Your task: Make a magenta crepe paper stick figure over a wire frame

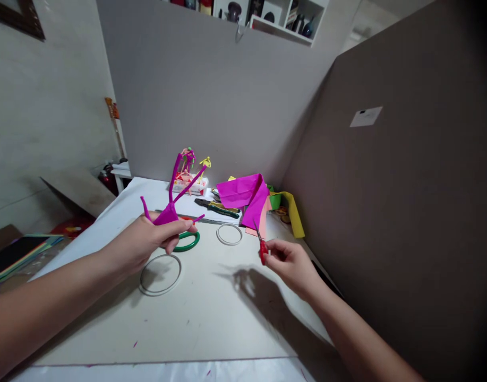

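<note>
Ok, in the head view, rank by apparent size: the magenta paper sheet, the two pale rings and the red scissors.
1. magenta paper sheet
2. near pale ring, though nearness flatters it
3. far pale ring
4. red scissors, partly hidden in the right hand, so unsure

Left hand (147, 241) pinching a cut magenta paper shape (172, 204), right hand (290, 261) gripping small red scissors (262, 248) — wire rings, pliers (216, 208), folded magenta paper (245, 193) toward the tabletop's (211, 318) far edge
</note>
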Motion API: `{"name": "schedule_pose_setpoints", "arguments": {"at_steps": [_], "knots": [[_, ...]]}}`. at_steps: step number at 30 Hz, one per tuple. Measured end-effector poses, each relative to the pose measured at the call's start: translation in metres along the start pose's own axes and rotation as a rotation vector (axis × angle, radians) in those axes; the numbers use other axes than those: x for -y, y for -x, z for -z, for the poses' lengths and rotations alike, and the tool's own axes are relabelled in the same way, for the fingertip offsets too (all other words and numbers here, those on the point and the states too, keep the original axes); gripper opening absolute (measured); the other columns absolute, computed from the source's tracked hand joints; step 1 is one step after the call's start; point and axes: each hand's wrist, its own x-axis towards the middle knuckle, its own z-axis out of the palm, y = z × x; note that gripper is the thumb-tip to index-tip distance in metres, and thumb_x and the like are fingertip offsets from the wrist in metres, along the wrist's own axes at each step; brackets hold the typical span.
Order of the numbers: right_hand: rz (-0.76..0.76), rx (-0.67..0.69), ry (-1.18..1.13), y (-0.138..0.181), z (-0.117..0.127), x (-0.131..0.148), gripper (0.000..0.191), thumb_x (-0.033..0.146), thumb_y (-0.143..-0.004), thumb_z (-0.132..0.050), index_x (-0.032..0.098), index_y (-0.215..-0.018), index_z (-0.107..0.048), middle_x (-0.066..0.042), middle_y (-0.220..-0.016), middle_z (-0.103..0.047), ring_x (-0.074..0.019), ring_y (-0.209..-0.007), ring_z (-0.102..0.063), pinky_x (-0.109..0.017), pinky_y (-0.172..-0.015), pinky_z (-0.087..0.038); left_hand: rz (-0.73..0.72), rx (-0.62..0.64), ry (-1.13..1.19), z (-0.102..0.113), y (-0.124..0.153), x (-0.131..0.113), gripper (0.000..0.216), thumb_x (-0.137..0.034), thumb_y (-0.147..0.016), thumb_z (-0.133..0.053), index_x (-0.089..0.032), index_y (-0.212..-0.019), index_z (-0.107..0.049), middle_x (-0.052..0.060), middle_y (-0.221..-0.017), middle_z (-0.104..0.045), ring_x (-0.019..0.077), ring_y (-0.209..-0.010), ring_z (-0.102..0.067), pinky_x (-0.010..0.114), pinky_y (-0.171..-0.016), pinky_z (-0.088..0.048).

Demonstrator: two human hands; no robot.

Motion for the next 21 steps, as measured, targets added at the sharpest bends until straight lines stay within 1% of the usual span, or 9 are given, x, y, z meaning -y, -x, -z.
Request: {"name": "schedule_pose_setpoints", "arguments": {"at_steps": [2, 5, 7, 10, 12, 14, 17, 19, 21], "knots": [[0.032, 0.12, -0.16, 0.007, -0.015, 0.019, 0.018, 0.027, -0.083, -0.045, 0.017, -0.08, -0.059, 0.002, -0.066, -0.051, -0.009, -0.05, -0.038, -0.022, -0.049, -0.032, -0.011, -0.009, -0.05, -0.001, 0.003, -0.001, 0.05, -0.042, -0.076, -0.067, -0.024, -0.035, -0.046, 0.001, -0.045, -0.051, 0.0276, -0.103, -0.062, 0.033, -0.093, -0.042], [0.05, 0.248, -0.324, 0.018, -0.035, 0.043, 0.018, 0.029, -0.082, -0.045, 0.017, -0.072, -0.054, 0.002, -0.064, -0.051, -0.0081, -0.05, -0.038, -0.021, -0.048, -0.033, 0.005, -0.022, -0.103, -0.003, 0.009, -0.001, 0.05, -0.042, -0.074, -0.068, -0.023, -0.033, -0.046, 0.002, -0.049, -0.057, 0.0274, -0.103, -0.061, 0.032, -0.095, -0.04], [0.031, 0.316, -0.416, 0.024, -0.042, 0.051, 0.02, 0.032, -0.079, -0.053, 0.018, -0.067, -0.051, 0.003, -0.059, -0.047, -0.0083, -0.051, -0.038, -0.021, -0.049, -0.033, 0.013, -0.028, -0.125, -0.004, 0.013, 0.0, 0.042, -0.043, -0.073, -0.068, -0.023, -0.039, -0.054, 0.001, -0.049, -0.058, 0.0257, -0.092, -0.064, 0.032, -0.092, -0.041], [-0.003, 0.414, -0.486, 0.03, -0.044, 0.052, 0.022, 0.029, -0.072, -0.064, 0.018, -0.063, -0.047, 0.006, -0.055, -0.04, -0.0083, -0.054, -0.034, -0.021, -0.051, -0.03, 0.036, 0.005, -0.152, -0.007, 0.018, 0.004, 0.027, -0.047, -0.075, -0.065, -0.023, -0.062, -0.071, -0.003, -0.042, -0.055, 0.0201, -0.062, -0.06, 0.033, -0.082, -0.045], [0.003, 0.452, -0.47, 0.034, -0.043, 0.05, 0.023, 0.026, -0.072, -0.064, 0.018, -0.062, -0.045, 0.007, -0.055, -0.037, -0.0084, -0.055, -0.032, -0.021, -0.05, -0.027, 0.055, 0.045, -0.18, -0.01, 0.019, 0.007, 0.029, -0.049, -0.076, -0.064, -0.022, -0.072, -0.074, -0.004, -0.04, -0.055, 0.0168, -0.05, -0.053, 0.032, -0.077, -0.046], [0.004, 0.464, -0.457, 0.037, -0.042, 0.049, 0.025, 0.027, -0.073, -0.064, 0.019, -0.061, -0.043, 0.007, -0.055, -0.037, -0.0086, -0.055, -0.032, -0.022, -0.049, -0.026, 0.089, 0.062, -0.21, -0.013, 0.021, 0.008, 0.032, -0.051, -0.074, -0.065, -0.021, -0.072, -0.075, -0.003, -0.04, -0.055, 0.0153, -0.046, -0.049, 0.03, -0.067, -0.046], [-0.024, 0.483, -0.473, 0.039, -0.041, 0.048, 0.028, 0.031, -0.074, -0.064, 0.019, -0.062, -0.042, 0.007, -0.055, -0.037, -0.0088, -0.055, -0.033, -0.022, -0.049, -0.026, 0.108, 0.075, -0.254, -0.016, 0.023, 0.007, 0.034, -0.052, -0.074, -0.064, -0.02, -0.07, -0.075, -0.002, -0.039, -0.055, 0.0144, -0.041, -0.045, 0.028, -0.052, -0.04], [-0.033, 0.492, -0.468, 0.039, -0.04, 0.048, 0.029, 0.033, -0.075, -0.065, 0.019, -0.062, -0.042, 0.007, -0.056, -0.037, -0.0089, -0.056, -0.033, -0.022, -0.049, -0.026, 0.085, 0.091, -0.279, -0.018, 0.024, 0.008, 0.033, -0.051, -0.075, -0.064, -0.02, -0.069, -0.075, -0.002, -0.038, -0.054, 0.0146, -0.041, -0.046, 0.027, -0.05, -0.038], [-0.027, 0.495, -0.449, 0.039, -0.038, 0.046, 0.028, 0.031, -0.075, -0.065, 0.019, -0.062, -0.043, 0.007, -0.056, -0.038, -0.0089, -0.056, -0.033, -0.022, -0.049, -0.026, 0.058, 0.08, -0.293, -0.02, 0.025, 0.01, 0.032, -0.05, -0.074, -0.064, -0.021, -0.067, -0.074, -0.003, -0.037, -0.053, 0.0149, -0.042, -0.047, 0.027, -0.05, -0.038]]}}
